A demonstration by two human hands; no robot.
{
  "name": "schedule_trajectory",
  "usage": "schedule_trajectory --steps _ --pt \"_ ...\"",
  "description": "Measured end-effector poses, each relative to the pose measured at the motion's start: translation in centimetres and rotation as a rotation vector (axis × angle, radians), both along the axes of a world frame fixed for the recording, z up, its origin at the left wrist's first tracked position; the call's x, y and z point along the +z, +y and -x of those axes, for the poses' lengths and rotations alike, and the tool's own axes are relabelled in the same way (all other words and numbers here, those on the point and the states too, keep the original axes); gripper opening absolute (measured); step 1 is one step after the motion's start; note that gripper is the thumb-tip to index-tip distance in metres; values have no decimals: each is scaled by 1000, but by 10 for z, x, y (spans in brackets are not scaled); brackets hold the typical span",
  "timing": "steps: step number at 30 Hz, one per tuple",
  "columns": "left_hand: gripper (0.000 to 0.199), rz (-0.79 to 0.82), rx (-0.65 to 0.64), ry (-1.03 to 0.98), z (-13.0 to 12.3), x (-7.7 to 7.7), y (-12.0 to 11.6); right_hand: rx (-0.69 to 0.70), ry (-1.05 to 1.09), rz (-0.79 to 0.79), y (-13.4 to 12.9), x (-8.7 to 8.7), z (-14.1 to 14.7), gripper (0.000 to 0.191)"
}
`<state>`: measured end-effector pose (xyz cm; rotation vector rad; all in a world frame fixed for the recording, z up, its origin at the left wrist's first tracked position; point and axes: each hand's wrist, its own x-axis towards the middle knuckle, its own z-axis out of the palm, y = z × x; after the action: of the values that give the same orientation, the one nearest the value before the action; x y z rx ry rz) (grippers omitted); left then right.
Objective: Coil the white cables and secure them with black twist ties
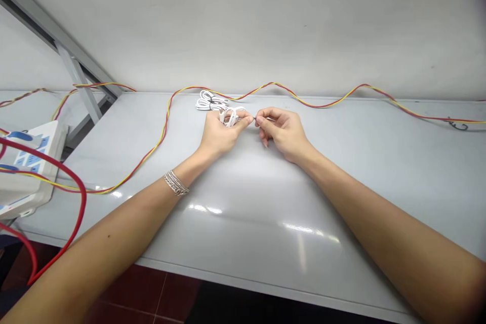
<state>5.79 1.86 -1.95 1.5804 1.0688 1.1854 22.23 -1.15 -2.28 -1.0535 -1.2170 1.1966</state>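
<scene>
My left hand point(222, 134), with a chain bracelet on its wrist, is closed around a looped white cable point(231, 116). The fingertips of my right hand point(283, 131) are pinched together just right of my left thumb. Between the two hands shows a thin dark bit, perhaps the end of a twist tie; it is too small to make out surely. Behind my left hand lies a second coiled white cable point(208, 100), bound at its middle with a dark tie.
A red and yellow twisted wire point(167, 116) snakes along the back of the grey table point(243, 248). At the left stands a white power strip box point(49, 162) with blue sockets, and a thick red cable point(81, 202) loops before it. Dark tie scraps point(457, 124) lie at the far right.
</scene>
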Motion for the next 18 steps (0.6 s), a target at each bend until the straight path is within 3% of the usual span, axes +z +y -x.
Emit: schedule_trajectory --steps 18 --pt "25 24 -9 -65 -1 -4 2 6 16 8 1 -1 -1 44"
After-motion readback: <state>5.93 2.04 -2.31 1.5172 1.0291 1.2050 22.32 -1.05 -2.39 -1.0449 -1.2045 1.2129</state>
